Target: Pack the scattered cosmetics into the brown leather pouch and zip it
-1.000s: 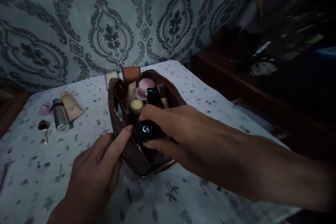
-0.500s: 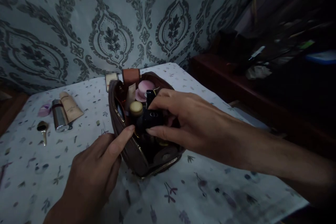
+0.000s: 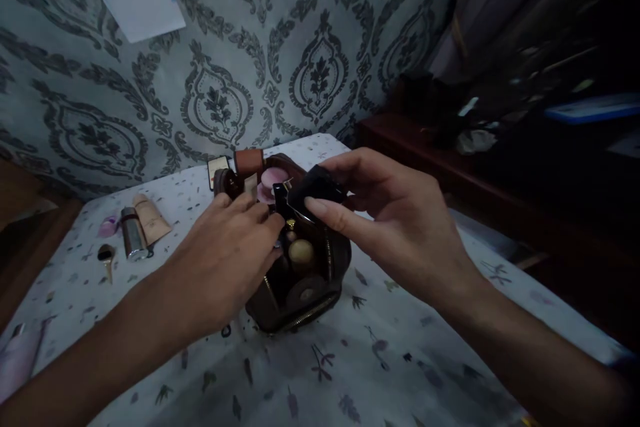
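Note:
A brown zip-up cosmetic bag (image 3: 320,303) stands unzipped on the table. My right hand (image 3: 395,213) is above its right side, thumb and fingers closed on a small black case (image 3: 316,192) with a glossy edge. Over the bag's left side, my left hand (image 3: 225,247) reaches in with bent fingers; their tips, and whatever they grip, are hidden. Inside the bag I see a pink round item (image 3: 274,178), a pale tube (image 3: 251,185), a round yellowish lid (image 3: 301,251) and a small gold piece (image 3: 291,223). Another shiny black item (image 3: 280,195) touches or overlaps the case.
On the patterned tablecloth (image 3: 380,360), left, lie a beige tube (image 3: 150,219), a silver bottle (image 3: 133,233), a purple item (image 3: 107,226) and a gold-handled piece (image 3: 107,260). A pink bottle (image 3: 21,353) lies at lower left. Dark furniture (image 3: 395,133) stands right; wallpaper rises behind.
My right hand has lifted the black case up from inside the bag. My left hand has moved from the bag's near-left rim to reach inside. The view has tilted upward.

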`<state>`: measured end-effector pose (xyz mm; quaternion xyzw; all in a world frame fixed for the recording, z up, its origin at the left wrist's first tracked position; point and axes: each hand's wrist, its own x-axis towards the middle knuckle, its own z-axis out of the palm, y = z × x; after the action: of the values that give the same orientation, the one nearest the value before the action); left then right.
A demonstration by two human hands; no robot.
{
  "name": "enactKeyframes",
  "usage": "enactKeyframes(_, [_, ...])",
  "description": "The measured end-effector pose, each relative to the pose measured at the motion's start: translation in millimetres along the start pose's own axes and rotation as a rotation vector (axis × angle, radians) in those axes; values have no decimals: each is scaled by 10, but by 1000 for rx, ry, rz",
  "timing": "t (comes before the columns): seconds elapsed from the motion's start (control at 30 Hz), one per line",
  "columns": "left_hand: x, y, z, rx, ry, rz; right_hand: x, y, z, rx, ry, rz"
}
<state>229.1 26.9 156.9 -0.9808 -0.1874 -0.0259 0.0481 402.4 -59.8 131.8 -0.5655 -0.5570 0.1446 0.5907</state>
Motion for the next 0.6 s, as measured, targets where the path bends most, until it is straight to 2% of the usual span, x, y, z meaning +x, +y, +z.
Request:
enactKeyframes(0.2, [304,249,-85,143,-403,37,-276,105,-141,192,75,91])
enactKeyframes(0.3, [376,278,-30,161,-499,-8,-408,142,-170,305,124,210])
enactKeyframes(0.4, [380,252,1,125,-464,-7,-523,177,-158,470,133,304])
enactKeyframes(0.47, [337,216,-75,105,-395,-17,-581,195,-136,577,116,343])
enactKeyframes(0.6, [134,141,-506,29,-118,-68,-625,160,-93,708,98,328])
